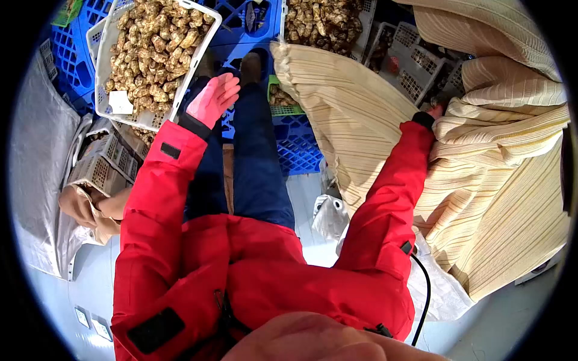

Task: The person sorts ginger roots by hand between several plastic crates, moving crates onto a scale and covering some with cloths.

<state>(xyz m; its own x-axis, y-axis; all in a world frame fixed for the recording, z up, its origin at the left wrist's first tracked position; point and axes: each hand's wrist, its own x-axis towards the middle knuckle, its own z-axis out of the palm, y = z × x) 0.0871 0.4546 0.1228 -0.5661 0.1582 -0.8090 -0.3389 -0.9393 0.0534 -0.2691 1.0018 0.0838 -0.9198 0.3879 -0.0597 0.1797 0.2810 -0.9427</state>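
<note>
My left hand (214, 99) is open, its fingers stretched out and holding nothing. It hovers by the right edge of a white plastic crate (201, 45), heaped with knobbly brown-and-cream lumps (158, 51) whose kind I cannot make out. A white card (120, 102) lies on the heap's near left corner. Off to the right, my right hand (435, 111) is closed at the bunched folds of a large cream striped cloth (490, 147); its fingers are mostly hidden there. Another part of the cloth (337, 96) spreads across to the left of my right arm.
Blue plastic pallets (295, 144) lie under the crates. A second heaped crate (325, 24) stands at the top, with grey crates (415, 63) to its right. A small green crate (286, 109) sits near my legs. Grey sheeting (42, 174) hangs at left. A black cable (427, 289) runs beside my right sleeve.
</note>
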